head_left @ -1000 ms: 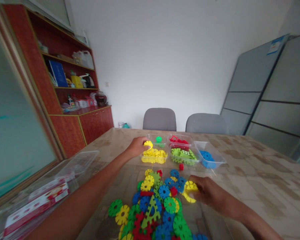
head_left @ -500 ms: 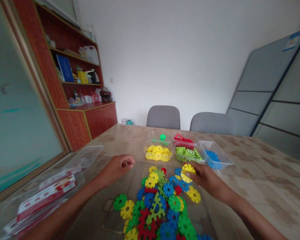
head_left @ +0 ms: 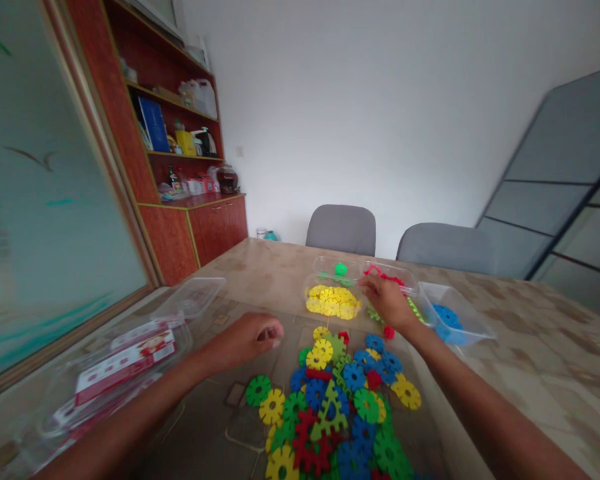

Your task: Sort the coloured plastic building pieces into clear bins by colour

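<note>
A heap of flat, toothed plastic pieces [head_left: 340,400] in yellow, blue, green and red lies on the table in front of me. Behind it stand clear tubs: one of yellow pieces [head_left: 333,303], one with a green piece [head_left: 338,270], one of red pieces [head_left: 387,272] and one of blue pieces [head_left: 450,317]. My right hand [head_left: 387,301] reaches between the yellow tub and a light-green tub [head_left: 414,307], its fingers bent down and closed; what they hold is hidden. My left hand [head_left: 250,337] hovers left of the heap, loosely curled, with nothing visible in it.
A clear box [head_left: 130,360] holding red-and-white cardboard and a clear lid [head_left: 190,300] sit at the table's left. Two grey chairs [head_left: 343,230] stand at the far side. A red wooden cabinet [head_left: 195,227] is to the left and grey panels [head_left: 555,180] lean at the right.
My left hand came back from the yellow tub, without the yellow piece it held there, to the heap's left side. My right hand lifted a yellow piece from the heap and carried it to the tubs.
</note>
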The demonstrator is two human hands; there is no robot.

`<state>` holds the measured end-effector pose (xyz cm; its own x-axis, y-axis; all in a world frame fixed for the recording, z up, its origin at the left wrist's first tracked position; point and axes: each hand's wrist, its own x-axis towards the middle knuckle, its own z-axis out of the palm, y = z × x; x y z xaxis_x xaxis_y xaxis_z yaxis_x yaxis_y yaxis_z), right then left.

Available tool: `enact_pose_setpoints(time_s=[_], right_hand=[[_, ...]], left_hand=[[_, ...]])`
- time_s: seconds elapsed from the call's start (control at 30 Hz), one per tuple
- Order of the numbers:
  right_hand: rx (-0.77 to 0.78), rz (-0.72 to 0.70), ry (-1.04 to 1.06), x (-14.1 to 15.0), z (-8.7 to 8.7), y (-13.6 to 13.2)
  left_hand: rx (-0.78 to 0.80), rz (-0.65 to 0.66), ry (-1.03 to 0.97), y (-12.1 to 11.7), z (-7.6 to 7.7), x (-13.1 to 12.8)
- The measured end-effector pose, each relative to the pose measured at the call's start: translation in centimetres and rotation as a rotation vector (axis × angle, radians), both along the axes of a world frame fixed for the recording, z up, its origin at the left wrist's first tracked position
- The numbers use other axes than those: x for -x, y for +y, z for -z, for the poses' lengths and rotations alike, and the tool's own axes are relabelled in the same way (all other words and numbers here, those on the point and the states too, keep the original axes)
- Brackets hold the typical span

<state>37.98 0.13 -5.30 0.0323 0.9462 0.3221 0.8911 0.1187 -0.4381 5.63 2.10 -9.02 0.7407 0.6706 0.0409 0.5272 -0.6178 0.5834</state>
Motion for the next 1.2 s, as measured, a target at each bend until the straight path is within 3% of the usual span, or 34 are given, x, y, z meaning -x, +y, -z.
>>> enact_pose_setpoints(time_s=[0.2,0.3,0.4,0.5,0.63,0.77,0.97,1.2], right_hand=[[0.139,-0.257,0.047,-0.1,1.2,-9.9],[0.356,-0.371,0.076,-0.7,2.1,-15.1],[0.448,-0.410,0.098,-1.0,2.9,-18.2],[0.476,-0.372,0.070,-0.5,3.4,-18.8],[0.446,-0.318,0.039,0.5,4.5,-17.6],[0.441,-0.273,0.171,0.3,5.7,-16.7],[0.376,-0.334,0.362,-0.5,5.2,-16.5],[0.451,-0.404,0.490,0.7,5.2,-16.5]], left_hand=[[0.122,0.117,0.244,-2.1,-2.1,0.9],[0.083,0.144,0.363,-3.3,-2.7,0.6],[0.016,0.147,0.400,-3.8,-2.4,-0.1],[-0.024,0.138,0.415,-3.7,-1.6,-0.5],[-0.033,0.110,0.413,-3.4,-1.3,-0.4],[0.025,0.104,0.382,-4.3,-2.6,-0.3],[0.084,0.301,0.253,-7.5,-4.8,-1.8],[0.070,0.204,0.308,-7.5,-2.9,-2.7]])
